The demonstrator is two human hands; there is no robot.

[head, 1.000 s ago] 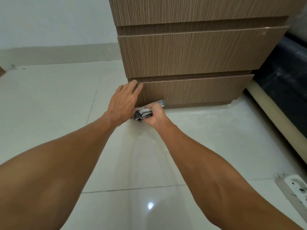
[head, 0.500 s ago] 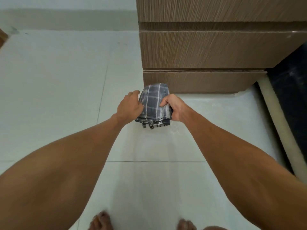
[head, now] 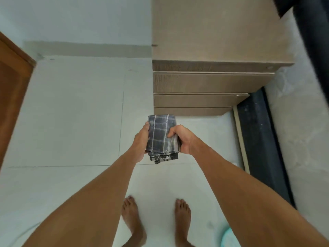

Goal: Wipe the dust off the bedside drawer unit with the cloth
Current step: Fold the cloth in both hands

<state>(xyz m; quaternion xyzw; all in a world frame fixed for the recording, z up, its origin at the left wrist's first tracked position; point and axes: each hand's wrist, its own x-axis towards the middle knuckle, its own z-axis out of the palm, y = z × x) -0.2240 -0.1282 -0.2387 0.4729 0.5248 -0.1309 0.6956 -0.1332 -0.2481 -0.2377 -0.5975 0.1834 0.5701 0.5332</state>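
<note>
Standing before the bedside drawer unit [head: 210,82], the person holds the folded checked cloth [head: 161,136] in mid-air, clear of it, left hand [head: 140,143] and right hand [head: 181,138] clamped on opposite edges. Soft, light and floppy, it likely handles best bunched in one palm.
</note>
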